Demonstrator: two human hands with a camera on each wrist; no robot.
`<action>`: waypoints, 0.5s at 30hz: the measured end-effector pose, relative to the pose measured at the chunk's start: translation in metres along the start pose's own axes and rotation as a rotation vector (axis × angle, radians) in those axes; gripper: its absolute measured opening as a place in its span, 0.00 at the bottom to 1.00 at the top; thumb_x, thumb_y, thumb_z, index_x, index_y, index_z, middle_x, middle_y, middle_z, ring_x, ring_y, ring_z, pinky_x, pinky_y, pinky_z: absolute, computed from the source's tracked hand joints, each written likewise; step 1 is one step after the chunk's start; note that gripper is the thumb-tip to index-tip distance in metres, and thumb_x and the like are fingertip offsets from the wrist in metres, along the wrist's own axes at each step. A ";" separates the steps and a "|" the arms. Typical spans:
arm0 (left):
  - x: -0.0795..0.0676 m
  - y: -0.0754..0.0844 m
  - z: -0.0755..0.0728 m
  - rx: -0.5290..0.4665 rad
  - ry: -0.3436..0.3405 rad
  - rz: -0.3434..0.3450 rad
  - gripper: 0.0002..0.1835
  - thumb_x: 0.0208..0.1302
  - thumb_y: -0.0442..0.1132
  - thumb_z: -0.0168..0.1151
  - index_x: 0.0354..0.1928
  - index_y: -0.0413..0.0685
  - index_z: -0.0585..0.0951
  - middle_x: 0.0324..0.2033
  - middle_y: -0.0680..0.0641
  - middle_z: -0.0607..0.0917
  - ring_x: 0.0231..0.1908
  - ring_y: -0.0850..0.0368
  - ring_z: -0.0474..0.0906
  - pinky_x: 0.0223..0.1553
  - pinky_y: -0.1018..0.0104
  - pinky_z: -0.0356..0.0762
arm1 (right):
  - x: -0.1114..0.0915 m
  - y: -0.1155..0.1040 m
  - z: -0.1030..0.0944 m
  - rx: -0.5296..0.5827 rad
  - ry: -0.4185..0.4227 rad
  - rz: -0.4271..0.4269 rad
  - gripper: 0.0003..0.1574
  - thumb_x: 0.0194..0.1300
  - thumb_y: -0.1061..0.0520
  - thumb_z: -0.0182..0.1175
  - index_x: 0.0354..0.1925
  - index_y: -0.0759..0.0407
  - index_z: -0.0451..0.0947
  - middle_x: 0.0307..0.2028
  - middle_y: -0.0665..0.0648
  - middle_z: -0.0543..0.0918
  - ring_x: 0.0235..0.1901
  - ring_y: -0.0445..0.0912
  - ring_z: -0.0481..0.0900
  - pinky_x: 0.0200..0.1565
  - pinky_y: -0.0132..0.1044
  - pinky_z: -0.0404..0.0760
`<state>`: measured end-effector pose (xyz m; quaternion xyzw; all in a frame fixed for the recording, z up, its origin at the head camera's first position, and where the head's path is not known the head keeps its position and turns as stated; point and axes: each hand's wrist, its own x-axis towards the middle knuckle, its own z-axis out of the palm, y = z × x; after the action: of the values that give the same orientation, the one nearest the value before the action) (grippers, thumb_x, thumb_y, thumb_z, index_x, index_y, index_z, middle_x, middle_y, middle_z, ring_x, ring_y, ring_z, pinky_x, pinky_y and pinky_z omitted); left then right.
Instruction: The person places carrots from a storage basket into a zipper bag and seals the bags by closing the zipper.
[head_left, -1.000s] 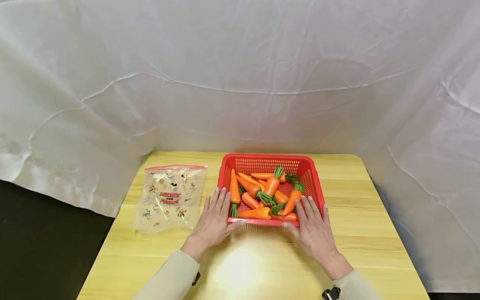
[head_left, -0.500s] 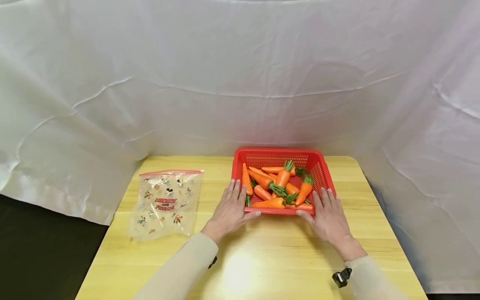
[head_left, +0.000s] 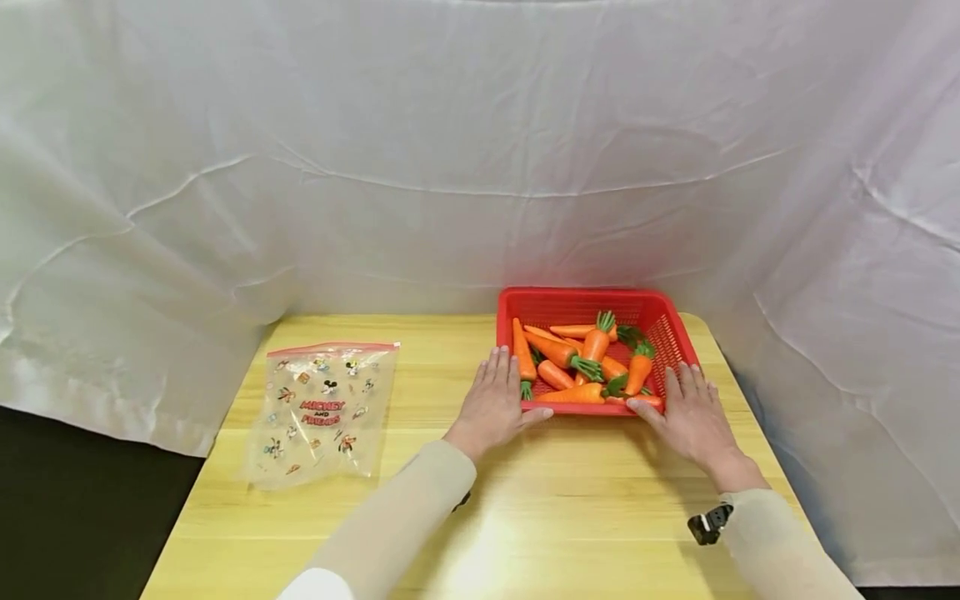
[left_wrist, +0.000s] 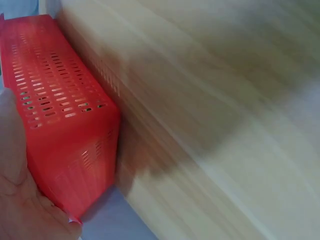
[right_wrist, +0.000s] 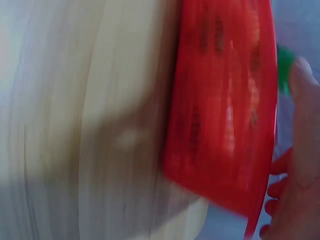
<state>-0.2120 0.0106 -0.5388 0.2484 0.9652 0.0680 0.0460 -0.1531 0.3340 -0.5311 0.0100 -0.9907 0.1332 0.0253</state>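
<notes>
A red perforated plastic basket full of orange carrots with green tops stands at the back right of the table. At its front left corner my left hand lies against the side with fingers stretched out, thumb along the front rim. My right hand touches the front right corner likewise, fingers straight along the side. In the left wrist view the slotted basket wall shows beside the thumb. The right wrist view is blurred; the basket wall and part of my right hand appear there.
A clear zip bag with a red zip edge and cartoon prints lies flat on the left of the wooden table. Pale cloth hangs behind and on both sides. The basket sits close to the back cloth.
Both hands and the basket have moved to the right and towards the back of the table, the carrots inside it. The bag stays on the table as the view shifts slightly.
</notes>
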 end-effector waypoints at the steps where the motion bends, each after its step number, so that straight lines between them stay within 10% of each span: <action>1: 0.004 0.005 0.000 0.005 -0.001 0.001 0.59 0.70 0.80 0.36 0.83 0.36 0.48 0.84 0.34 0.43 0.84 0.40 0.36 0.82 0.48 0.41 | 0.001 -0.002 0.001 0.002 0.020 0.007 0.65 0.75 0.24 0.48 0.77 0.79 0.52 0.77 0.85 0.50 0.77 0.80 0.47 0.73 0.76 0.45; 8: 0.029 0.039 -0.001 -0.014 -0.041 0.024 0.58 0.71 0.79 0.36 0.84 0.37 0.47 0.84 0.34 0.42 0.84 0.41 0.35 0.83 0.49 0.42 | 0.015 -0.023 0.017 0.017 0.129 0.071 0.63 0.76 0.23 0.44 0.79 0.75 0.51 0.77 0.82 0.53 0.78 0.77 0.47 0.73 0.78 0.44; 15: 0.034 0.039 0.001 0.014 -0.017 -0.015 0.60 0.69 0.81 0.35 0.85 0.42 0.45 0.85 0.40 0.44 0.85 0.44 0.37 0.82 0.42 0.40 | 0.019 -0.017 0.026 0.021 0.128 0.116 0.66 0.75 0.21 0.42 0.81 0.74 0.45 0.79 0.81 0.51 0.79 0.76 0.45 0.72 0.80 0.40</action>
<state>-0.2229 0.0613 -0.5354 0.2419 0.9671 0.0587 0.0530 -0.1729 0.3107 -0.5506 -0.0555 -0.9846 0.1452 0.0806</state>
